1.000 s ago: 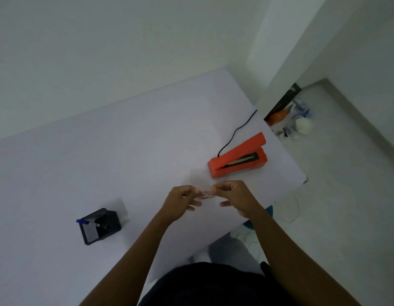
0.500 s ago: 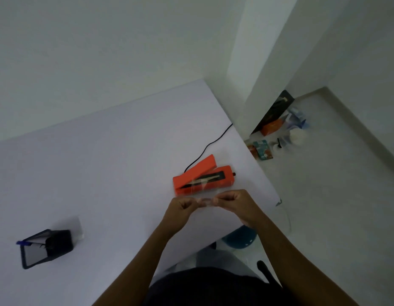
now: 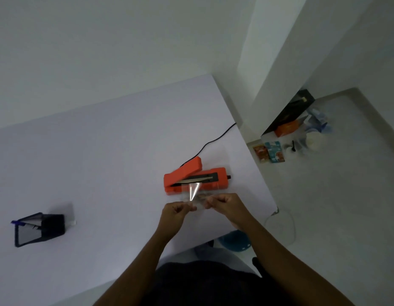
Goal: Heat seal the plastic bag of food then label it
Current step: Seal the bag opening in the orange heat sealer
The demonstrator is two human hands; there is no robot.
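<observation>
A small clear plastic bag (image 3: 195,192) is stretched between my two hands, just in front of the sealer. My left hand (image 3: 177,212) pinches its left end and my right hand (image 3: 224,203) pinches its right end. The bag's top edge reaches up over the lower jaw of the orange heat sealer (image 3: 195,178), which lies on the white table (image 3: 103,162) with its lid raised and the sealing strip showing. A black cord (image 3: 213,140) runs from the sealer to the table's far right edge. What is in the bag is too small to tell.
A black holder (image 3: 40,228) with a blue pen stands at the table's left. The table's right edge lies close to the sealer. On the floor to the right lie boxes, packets (image 3: 272,151) and a white cup. A blue stool (image 3: 234,240) shows below the table.
My hands have carried the bag forward and up to the sealer's open jaw. My head has turned right, so sealer and holder sit further left in view.
</observation>
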